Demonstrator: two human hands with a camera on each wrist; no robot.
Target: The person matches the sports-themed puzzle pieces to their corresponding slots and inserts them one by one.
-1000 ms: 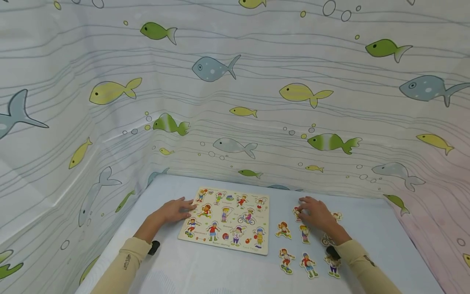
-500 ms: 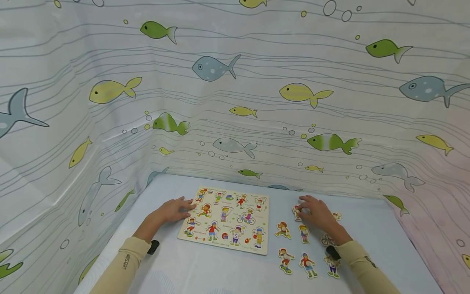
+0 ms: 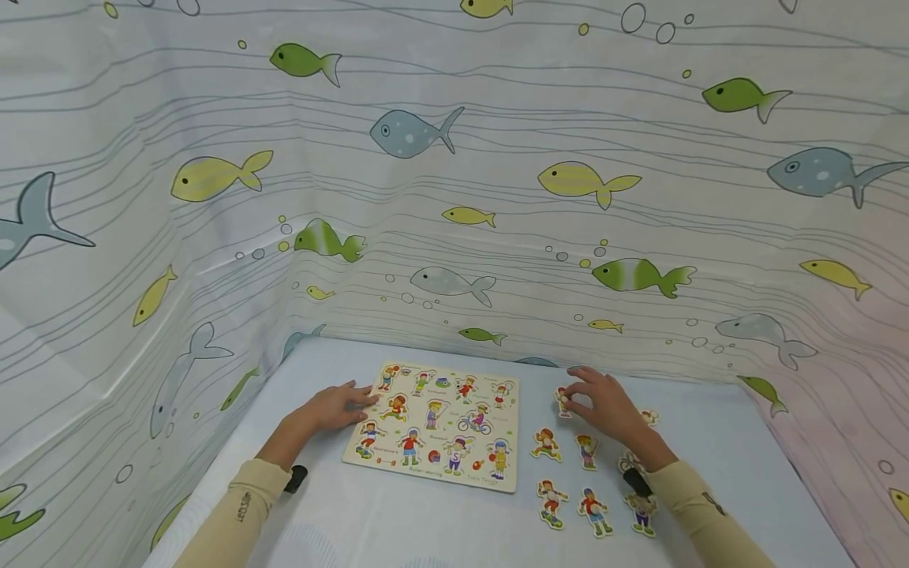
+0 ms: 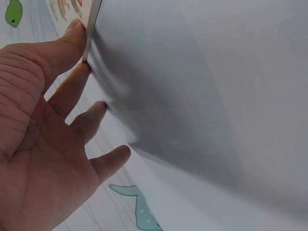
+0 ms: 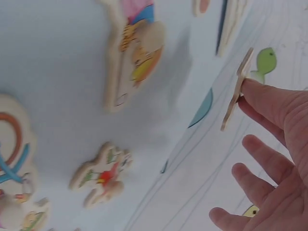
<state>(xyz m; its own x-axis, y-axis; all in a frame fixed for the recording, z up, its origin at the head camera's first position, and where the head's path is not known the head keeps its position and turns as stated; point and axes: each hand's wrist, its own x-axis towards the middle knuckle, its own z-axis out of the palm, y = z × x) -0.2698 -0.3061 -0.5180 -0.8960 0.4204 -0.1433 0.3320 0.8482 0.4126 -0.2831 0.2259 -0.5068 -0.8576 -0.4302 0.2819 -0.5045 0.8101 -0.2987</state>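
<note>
1. Right wrist view: the right hand pinches a small flat puzzle piece edge-on between fingertip and thumb, lifted off the desk; its other fingers lie loosely spread below.
2. Head view: that right hand holds the puzzle piece just right of the puzzle board, near the board's far right corner.
3. Left wrist view: the left hand has its fingers spread and straight, the tips pressing against the board's edge.
4. Head view: the left hand rests flat on the desk at the board's left edge.
5. Loose pieces shaped as cartoon children lie on the desk right of the board, in rows near the right forearm; one more sits on the far side of the wrist.
6. Both arms wear beige sleeves, each with a dark wrist device.
7. A curtain printed with fish and bubbles surrounds the pale blue desk on the left, far and right sides.
</note>
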